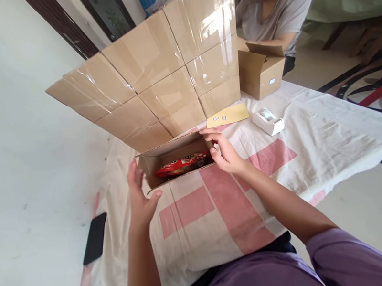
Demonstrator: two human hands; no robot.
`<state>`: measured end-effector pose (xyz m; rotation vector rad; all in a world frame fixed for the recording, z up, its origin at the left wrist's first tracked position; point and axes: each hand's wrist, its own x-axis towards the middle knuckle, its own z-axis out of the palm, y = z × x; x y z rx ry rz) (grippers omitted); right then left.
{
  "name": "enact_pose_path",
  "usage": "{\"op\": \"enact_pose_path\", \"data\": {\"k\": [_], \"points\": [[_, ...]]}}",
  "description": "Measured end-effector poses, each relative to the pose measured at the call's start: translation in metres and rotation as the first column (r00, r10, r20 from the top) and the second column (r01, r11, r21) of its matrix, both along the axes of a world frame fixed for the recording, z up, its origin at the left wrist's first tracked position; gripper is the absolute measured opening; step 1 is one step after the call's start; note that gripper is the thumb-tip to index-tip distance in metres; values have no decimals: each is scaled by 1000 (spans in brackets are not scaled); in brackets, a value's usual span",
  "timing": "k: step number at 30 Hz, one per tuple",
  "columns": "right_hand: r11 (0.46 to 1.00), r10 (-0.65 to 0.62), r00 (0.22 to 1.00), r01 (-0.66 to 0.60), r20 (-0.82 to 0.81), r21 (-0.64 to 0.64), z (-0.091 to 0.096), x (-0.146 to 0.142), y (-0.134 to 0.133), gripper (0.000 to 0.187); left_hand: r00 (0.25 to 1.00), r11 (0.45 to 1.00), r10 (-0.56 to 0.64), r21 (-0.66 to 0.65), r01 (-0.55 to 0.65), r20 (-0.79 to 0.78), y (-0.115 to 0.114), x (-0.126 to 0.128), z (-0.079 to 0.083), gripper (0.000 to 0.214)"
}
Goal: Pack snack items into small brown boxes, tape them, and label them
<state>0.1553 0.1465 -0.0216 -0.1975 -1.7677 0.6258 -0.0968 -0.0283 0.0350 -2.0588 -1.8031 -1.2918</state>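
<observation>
A small open cardboard box point(177, 146) lies on the table with a red snack packet point(180, 165) inside it. My left hand point(140, 194) rests against the box's left end, fingers spread and open. My right hand point(221, 150) is at the box's right end, fingers curled over the flap edge there. Behind the box rises a stack of several taped cardboard boxes point(165, 74).
A white and pink cloth point(222, 205) covers the table. A yellow envelope point(227, 115), a small white label printer point(268, 121) and another open box point(261, 71) lie at the back right. A black phone point(95, 238) lies at the left edge. Another person point(274, 9) sits beyond.
</observation>
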Motion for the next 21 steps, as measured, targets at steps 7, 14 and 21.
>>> {"op": "enact_pose_path", "data": {"k": [7,14,21], "points": [[955,-147,981,106,-130,-276,5,-2,-7,29,940,988,-153,42,148,305,-4,41,-42,70],[961,-118,991,98,-62,-258,7,3,-12,45,845,991,49,77,-105,532,14,45,-19,36],[992,-45,999,44,1,-114,16,6,-31,28,778,988,101,32,-154,621,3,39,-17,28]]}}
